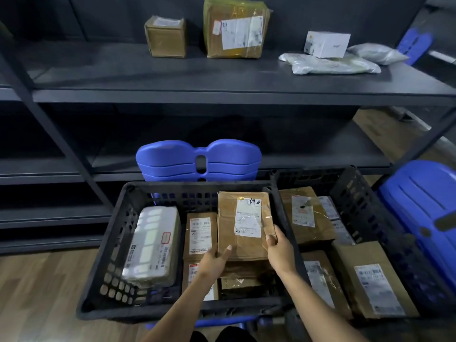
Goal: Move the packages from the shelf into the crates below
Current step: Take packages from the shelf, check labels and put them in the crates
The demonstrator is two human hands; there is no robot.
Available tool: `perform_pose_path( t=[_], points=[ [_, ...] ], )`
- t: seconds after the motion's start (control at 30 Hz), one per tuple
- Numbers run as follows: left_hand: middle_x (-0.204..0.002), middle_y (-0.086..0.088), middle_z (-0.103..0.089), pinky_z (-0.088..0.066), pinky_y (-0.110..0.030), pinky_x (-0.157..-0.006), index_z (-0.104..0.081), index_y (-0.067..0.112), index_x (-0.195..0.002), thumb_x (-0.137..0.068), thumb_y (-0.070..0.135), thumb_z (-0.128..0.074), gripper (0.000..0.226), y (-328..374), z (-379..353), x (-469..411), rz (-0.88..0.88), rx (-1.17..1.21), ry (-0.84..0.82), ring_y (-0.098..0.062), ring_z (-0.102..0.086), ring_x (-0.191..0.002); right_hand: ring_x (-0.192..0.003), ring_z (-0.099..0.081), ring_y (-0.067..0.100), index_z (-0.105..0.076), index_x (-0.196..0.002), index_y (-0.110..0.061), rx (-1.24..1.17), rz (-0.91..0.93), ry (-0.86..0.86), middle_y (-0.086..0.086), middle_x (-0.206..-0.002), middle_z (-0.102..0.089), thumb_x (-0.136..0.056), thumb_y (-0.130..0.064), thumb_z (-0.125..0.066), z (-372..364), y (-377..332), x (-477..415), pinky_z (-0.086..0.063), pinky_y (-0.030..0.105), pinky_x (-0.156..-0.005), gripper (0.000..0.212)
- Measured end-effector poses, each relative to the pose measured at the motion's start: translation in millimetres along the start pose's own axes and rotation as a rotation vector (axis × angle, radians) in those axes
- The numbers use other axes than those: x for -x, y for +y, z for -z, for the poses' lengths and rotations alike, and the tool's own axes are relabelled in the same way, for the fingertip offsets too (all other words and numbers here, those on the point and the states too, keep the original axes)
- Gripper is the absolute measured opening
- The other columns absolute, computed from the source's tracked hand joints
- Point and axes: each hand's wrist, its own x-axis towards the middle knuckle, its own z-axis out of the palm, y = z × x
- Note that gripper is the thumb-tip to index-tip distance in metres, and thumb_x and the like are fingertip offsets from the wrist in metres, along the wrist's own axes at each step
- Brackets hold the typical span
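Both hands hold a flat brown cardboard package (243, 225) with a white label, inside the left black crate (103, 275). My left hand (214, 261) grips its near left corner and my right hand (278, 248) grips its near right edge. The package lies over other brown parcels beside a grey bubble-wrapped parcel (153, 245). The right black crate (365, 213) holds several labelled brown packages. On the dark shelf (222, 77) above stand a small brown box (165, 37), a large taped brown box (235, 28), a white box (327, 44) and grey plastic mailers (330, 64).
Stacked blue plastic stools (198, 160) stand behind and under the left crate. Another blue stool (424, 206) sits at the right. Dark lower shelves run behind the crates. The wooden floor (44, 292) shows at lower left.
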Motion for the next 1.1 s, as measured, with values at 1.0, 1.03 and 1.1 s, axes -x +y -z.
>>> perform_pose_path(
  t=[1.0,1.03,1.1],
  points=[
    [-0.156,-0.015,0.024,0.016,-0.039,-0.113,0.019,0.001,-0.147,-0.1,0.02,-0.03,0.071,0,-28,0,-0.623,-1.499,0.006,-0.029,0.023,-0.144,-0.146,0.02,0.025,0.009,-0.152,-0.01,0.904,0.566,-0.294,0.003,-0.148,0.029,-0.1,-0.031,-0.041,2,22,27,0.02,0.032,-0.109,0.074],
    [-0.156,-0.015,0.024,0.016,-0.039,-0.114,0.019,0.001,-0.147,-0.1,0.022,-0.029,0.07,-1,-30,-1,-0.612,-1.501,0.006,-0.029,0.023,-0.144,-0.146,0.02,0.024,0.009,-0.152,-0.01,0.905,0.568,-0.292,0.003,-0.151,0.027,-0.1,-0.031,-0.04,2,24,25,0.021,0.031,-0.108,0.074],
    [-0.156,-0.016,0.023,0.015,-0.04,-0.114,0.018,0.001,-0.147,-0.099,0.023,-0.029,0.07,0,-34,-2,-0.601,-1.5,0.014,-0.029,0.023,-0.144,-0.145,0.02,0.023,0.009,-0.152,-0.01,0.895,0.567,-0.282,0.004,-0.156,0.023,-0.101,-0.032,-0.04,1,27,24,0.021,0.03,-0.108,0.074]
  ],
)
